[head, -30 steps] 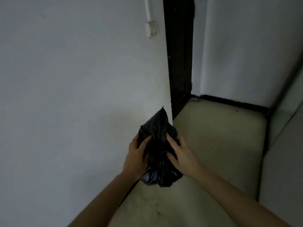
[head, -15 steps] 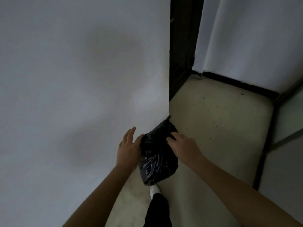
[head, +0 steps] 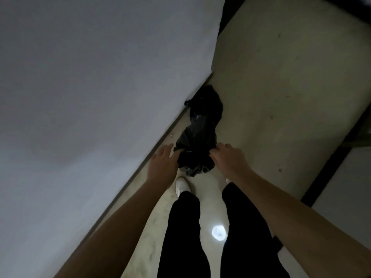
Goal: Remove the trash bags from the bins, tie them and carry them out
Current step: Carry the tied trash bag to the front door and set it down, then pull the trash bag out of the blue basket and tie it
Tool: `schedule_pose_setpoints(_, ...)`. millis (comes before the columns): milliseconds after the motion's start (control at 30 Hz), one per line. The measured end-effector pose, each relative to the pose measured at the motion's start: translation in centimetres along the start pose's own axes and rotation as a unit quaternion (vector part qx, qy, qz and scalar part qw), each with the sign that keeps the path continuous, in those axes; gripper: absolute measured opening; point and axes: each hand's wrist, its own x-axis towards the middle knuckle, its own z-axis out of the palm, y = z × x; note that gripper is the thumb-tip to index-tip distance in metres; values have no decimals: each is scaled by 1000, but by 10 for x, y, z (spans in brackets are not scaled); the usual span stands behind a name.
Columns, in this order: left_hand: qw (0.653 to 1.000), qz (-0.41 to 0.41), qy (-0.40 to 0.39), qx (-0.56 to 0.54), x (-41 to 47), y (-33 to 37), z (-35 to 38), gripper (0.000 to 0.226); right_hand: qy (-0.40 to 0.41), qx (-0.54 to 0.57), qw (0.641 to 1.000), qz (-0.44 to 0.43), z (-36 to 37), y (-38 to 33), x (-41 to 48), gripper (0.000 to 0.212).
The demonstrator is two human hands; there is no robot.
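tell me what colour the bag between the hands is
Black, with a slight sheen. The bag shows best in the head view, the only one here.

Near bag [head: 195, 157], black and crumpled (glossy in spots), sits upright; far bag [head: 208, 103] lies against the wall [head: 90, 97].

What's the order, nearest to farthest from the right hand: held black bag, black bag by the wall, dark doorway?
1. Held black bag, pinched by the right hand itself.
2. Black bag by the wall, on the floor just ahead.
3. Dark doorway, far ahead at the top of the view.
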Motion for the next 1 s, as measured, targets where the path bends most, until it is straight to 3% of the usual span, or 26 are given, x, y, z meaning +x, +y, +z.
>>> schedule_pose_setpoints(267,993,-96,-72,2,86,-45,139,40,-128,4,991,-28,161,1,97,8)
schedule_pose_setpoints(533,988,-151,-13,-40,121,-76,199,36,-103,87,991,1,233,9,135,24)
schedule_pose_setpoints(733,989,-146,23,14,106,-67,151,41,-48,76,996,-1,172,27,127,33)
schedule_pose_setpoints(1000,974,-163,141,67,50,-7,-74,49,97,29,991,-88,-63,21,114,45)
